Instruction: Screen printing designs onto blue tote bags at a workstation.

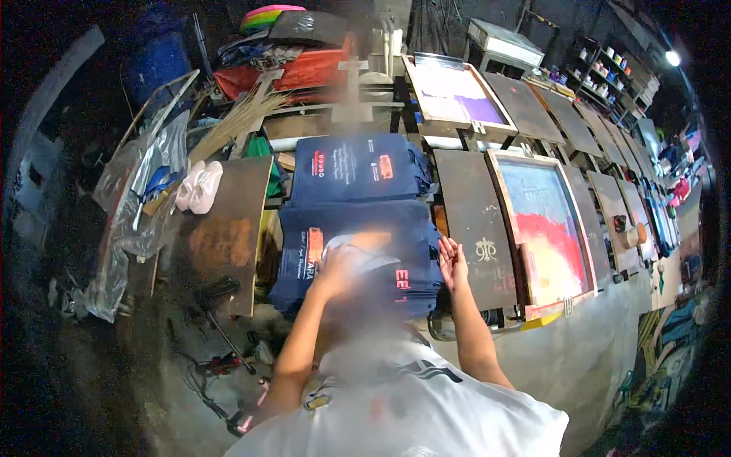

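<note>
Near navy printed stack (384, 268) sat against the far stack's (354, 174) near edge. Left hand (336, 270) motion-blurred over its left half, at a pale sheet (364, 254); couldn't tell if pinching. Right hand (454, 263) at its right edge, fingers extended.

I count two hands (455, 265), two dark blue cloth stacks (415, 232), two framed screens (550, 236), two pink shoes (199, 187), one straw bundle (242, 126), one lit lamp (672, 58), one shelf rack (607, 76).
</note>
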`<state>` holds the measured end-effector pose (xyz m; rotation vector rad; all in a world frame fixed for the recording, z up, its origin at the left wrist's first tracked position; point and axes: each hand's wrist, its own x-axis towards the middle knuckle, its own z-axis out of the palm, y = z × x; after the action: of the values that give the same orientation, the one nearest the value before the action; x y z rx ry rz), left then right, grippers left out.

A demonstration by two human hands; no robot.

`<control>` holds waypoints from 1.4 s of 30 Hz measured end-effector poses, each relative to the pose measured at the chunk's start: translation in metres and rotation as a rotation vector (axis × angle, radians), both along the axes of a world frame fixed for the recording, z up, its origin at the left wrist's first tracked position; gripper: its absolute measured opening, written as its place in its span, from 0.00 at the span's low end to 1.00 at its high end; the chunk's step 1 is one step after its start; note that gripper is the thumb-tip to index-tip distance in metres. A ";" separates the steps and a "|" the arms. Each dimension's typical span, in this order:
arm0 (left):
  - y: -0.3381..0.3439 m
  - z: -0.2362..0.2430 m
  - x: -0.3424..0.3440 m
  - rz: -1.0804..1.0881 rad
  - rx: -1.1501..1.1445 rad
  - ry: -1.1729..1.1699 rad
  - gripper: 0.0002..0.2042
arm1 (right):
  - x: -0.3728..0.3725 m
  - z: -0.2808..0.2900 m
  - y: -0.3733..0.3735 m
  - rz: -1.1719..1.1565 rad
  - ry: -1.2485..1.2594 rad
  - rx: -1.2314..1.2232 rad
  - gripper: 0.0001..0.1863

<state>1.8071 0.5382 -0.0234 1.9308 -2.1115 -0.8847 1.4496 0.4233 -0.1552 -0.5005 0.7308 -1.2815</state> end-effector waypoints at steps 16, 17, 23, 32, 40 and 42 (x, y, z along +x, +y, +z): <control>0.036 0.037 -0.028 -0.071 -0.177 0.148 0.26 | 0.154 0.202 -0.022 0.033 1.341 -1.110 0.16; 0.037 0.030 -0.029 -0.070 -0.246 0.176 0.26 | 0.177 0.202 -0.022 0.147 1.358 -1.304 0.20; 0.043 0.001 -0.032 0.030 -0.322 0.155 0.29 | 0.271 0.150 -0.040 0.370 1.840 -1.171 0.36; 0.057 -0.024 -0.044 0.092 -0.399 -0.082 0.29 | 0.296 0.117 -0.075 0.702 1.992 -0.736 0.39; 0.060 -0.008 -0.045 0.039 -0.393 -0.126 0.32 | 0.297 0.126 -0.082 0.800 1.979 -0.689 0.39; 0.060 -0.006 -0.045 0.035 -0.397 -0.125 0.32 | 0.298 0.126 -0.083 0.815 1.978 -0.693 0.39</control>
<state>1.7624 0.5985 -0.0291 1.8426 -2.1128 -0.3103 1.7475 0.3398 -0.0294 -2.4455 1.3412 0.2007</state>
